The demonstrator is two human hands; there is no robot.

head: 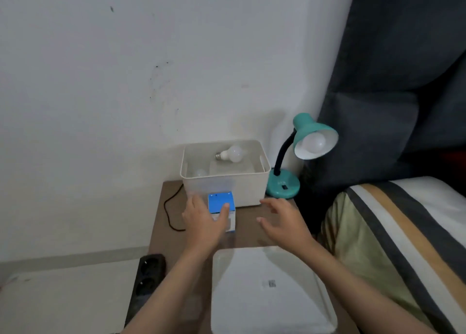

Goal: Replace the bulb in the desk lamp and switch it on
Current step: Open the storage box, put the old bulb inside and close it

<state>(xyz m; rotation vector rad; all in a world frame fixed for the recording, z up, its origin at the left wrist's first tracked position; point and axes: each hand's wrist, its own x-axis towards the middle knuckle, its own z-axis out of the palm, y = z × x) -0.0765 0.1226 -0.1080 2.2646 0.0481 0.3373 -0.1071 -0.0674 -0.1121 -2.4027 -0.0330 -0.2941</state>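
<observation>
from the head camera, looking down at a small brown tabletop (252,232) pushed against a white wall. the left hand (204,220) wraps round a small blue-and-white cardboard bulb box (222,207) that stands on the tabletop just in front of a white open-topped plastic bin (247,187); the thumb lies across the blue top face and the other fingers (195,201) curl round the box's left side, so it is gripping the box. the right hand (282,220) hovers just to the right of the box, apart from it, its fingers spread and relaxed, holding nothing.

inside the white bin a loose white frosted light bulb (233,154) lies on its side with its metal screw base pointing left, resting on something pale; a second rounded white shape shows lower left in the bin, too faint to name for sure.

to the right of the bin, touching or nearly touching it, stands a teal desk lamp (283,185) with a round base, a black gooseneck and a teal shade (310,132) tilted toward the camera. a white bulb (315,142) sits in the shade, unlit.

a white flat plastic lid (272,290) lies at the near edge of the tabletop. a black cable (167,207) trails off the left edge, and a black power strip (148,278) lies on the floor below. a striped bed cover (416,220) fills the right side.
</observation>
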